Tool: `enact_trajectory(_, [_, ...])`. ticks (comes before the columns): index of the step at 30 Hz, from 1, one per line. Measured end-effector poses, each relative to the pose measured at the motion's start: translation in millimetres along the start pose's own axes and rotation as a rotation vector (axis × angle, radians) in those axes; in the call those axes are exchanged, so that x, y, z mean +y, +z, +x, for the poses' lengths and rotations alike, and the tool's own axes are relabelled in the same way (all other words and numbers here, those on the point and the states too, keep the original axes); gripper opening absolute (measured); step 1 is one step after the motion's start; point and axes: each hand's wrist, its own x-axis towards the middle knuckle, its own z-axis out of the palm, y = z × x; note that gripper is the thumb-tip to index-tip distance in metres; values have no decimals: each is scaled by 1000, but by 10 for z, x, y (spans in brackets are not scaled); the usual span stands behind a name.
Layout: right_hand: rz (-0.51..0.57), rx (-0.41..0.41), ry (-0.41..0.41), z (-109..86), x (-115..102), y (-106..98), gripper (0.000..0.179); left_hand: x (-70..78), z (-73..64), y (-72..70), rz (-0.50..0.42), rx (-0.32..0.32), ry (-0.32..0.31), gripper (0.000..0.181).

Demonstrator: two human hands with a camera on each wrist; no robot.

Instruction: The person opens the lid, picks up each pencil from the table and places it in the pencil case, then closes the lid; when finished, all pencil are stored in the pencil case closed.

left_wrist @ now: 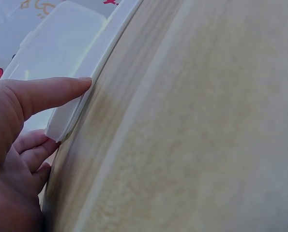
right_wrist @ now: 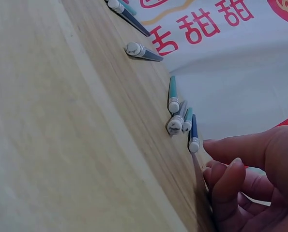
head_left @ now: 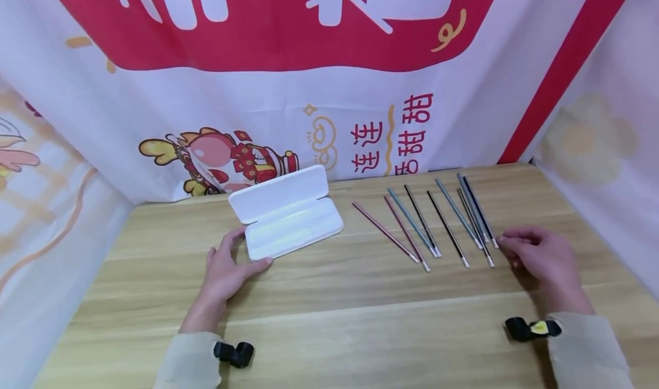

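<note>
A white pencil case (head_left: 293, 229) lies with its lid (head_left: 280, 191) raised at the back. My left hand (head_left: 226, 274) holds its left end, thumb on the front rim and fingers round the far left corner; the left wrist view shows the thumb along the case edge. My right hand (head_left: 540, 254) is beside the eraser end of the dark blue pencil (head_left: 481, 211), the rightmost of a loose fan. In the right wrist view the thumb tip is close to that eraser, with the other fingers loosely bent and nothing between them.
Several more pencils lie between the case and my right hand, including a red pencil (head_left: 386, 233), a light blue pencil (head_left: 412, 220) and a black pencil (head_left: 448, 229). They rest on a wooden table (head_left: 360, 332). A printed cloth (head_left: 288, 91) hangs behind the table's back edge.
</note>
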Motion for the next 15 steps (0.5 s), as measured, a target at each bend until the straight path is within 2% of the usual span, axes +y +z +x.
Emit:
enact_trajectory(8, [-37, -1, -14, -1, 44, -9, 50, 8, -3, 2, -3, -8, -4, 109])
enact_trajectory(15, [-34, 6, 16, 32, 3, 13, 55, 0, -1, -19, -8, 7, 3, 108])
